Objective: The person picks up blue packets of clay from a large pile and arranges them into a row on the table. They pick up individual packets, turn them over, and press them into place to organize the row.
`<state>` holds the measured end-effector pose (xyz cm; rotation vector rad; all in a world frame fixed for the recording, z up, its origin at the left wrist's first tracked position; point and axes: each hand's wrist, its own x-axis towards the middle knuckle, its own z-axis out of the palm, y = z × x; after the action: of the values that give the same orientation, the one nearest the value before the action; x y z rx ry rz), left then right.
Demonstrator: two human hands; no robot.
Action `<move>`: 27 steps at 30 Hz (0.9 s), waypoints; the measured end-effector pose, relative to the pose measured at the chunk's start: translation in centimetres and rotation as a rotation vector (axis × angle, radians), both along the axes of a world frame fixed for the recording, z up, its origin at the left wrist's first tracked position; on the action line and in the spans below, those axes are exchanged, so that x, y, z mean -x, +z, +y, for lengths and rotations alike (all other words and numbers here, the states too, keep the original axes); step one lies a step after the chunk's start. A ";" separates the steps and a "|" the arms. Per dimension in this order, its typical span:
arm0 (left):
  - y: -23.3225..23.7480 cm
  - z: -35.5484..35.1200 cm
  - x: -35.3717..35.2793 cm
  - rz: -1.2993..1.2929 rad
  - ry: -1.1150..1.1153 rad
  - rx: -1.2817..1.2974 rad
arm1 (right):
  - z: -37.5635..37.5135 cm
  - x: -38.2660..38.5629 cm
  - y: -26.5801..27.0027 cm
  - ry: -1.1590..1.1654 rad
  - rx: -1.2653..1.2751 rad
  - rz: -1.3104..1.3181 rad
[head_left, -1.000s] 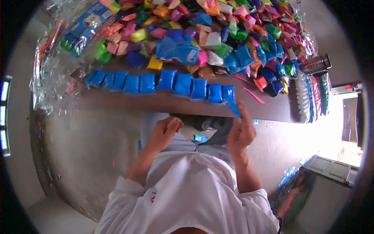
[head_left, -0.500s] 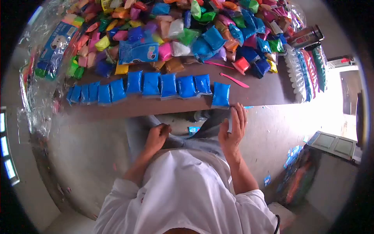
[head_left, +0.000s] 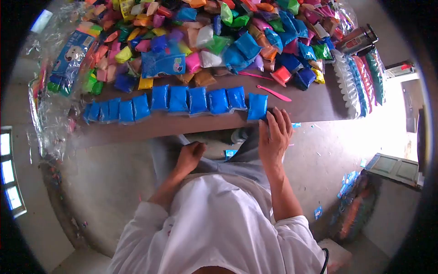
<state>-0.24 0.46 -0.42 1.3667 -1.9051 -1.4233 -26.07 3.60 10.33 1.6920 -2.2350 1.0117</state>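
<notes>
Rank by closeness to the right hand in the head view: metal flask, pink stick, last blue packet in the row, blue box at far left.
1. Blue packet, row's right end, beside the right hand.
2. Pink stick, just beyond the packet.
3. Flask, far right corner.
4. Blue box, far left.

Brown table (head_left: 310, 107) with blue packet row (head_left: 198, 100), heaped colourful packets (head_left: 214, 32)
</notes>
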 end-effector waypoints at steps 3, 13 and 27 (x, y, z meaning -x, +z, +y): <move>0.2 -0.1 0.1 -0.016 -0.003 0.016 | -0.1 0.2 0.1 -0.009 -0.002 0.016; -2.6 -0.2 3.1 -0.318 -0.154 0.125 | 5.5 -4.7 -4.7 0.378 -0.317 -0.432; -5.6 -1.0 4.2 -0.302 -0.212 -0.026 | 2.3 -7.1 -1.3 0.458 -0.136 -0.378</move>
<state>-4.44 -0.51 -5.98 1.5002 -2.2892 -1.4042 -18.99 5.90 9.04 2.3115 -2.2141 1.4076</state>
